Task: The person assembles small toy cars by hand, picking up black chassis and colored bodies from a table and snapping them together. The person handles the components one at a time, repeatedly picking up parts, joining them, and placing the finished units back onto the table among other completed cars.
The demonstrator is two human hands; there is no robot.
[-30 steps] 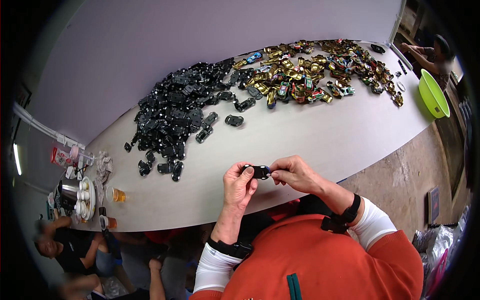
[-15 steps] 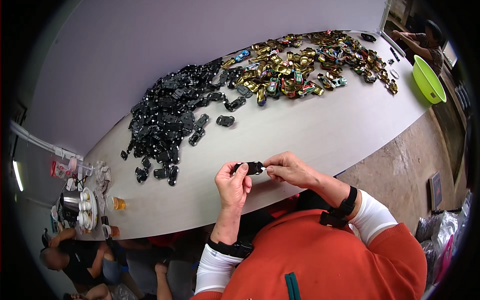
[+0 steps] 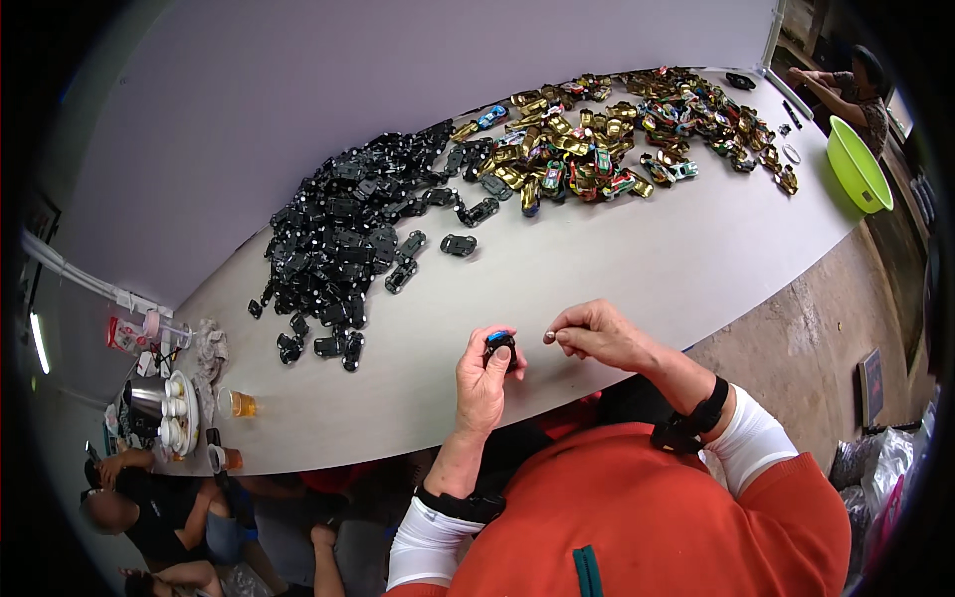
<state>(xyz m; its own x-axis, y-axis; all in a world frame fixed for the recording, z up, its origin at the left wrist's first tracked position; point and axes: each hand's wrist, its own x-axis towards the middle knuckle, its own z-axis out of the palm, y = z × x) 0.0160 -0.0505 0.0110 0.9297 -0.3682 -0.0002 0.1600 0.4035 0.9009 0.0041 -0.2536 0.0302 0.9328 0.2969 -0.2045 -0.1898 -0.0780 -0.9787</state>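
My left hand (image 3: 482, 383) holds a small black toy car part (image 3: 500, 346) with a blue tip, upright between thumb and fingers, just above the near edge of the white table (image 3: 617, 269). My right hand (image 3: 597, 333) is a little to the right, apart from it, its fingertips pinched on a tiny pale piece (image 3: 548, 337). A big heap of black toy car parts (image 3: 343, 234) lies beyond on the left, and a heap of gold and coloured toy cars (image 3: 617, 129) on the far right.
A green bowl (image 3: 858, 164) sits at the table's right end, where another person (image 3: 846, 90) is seated. Cups, drink glasses (image 3: 239, 403) and a tray stand at the left end. More people sit at the lower left (image 3: 149, 507).
My hands were together on the black part, held flat. Now they have separated: the left has turned the part upright, and the right has drawn away pinching a tiny piece.
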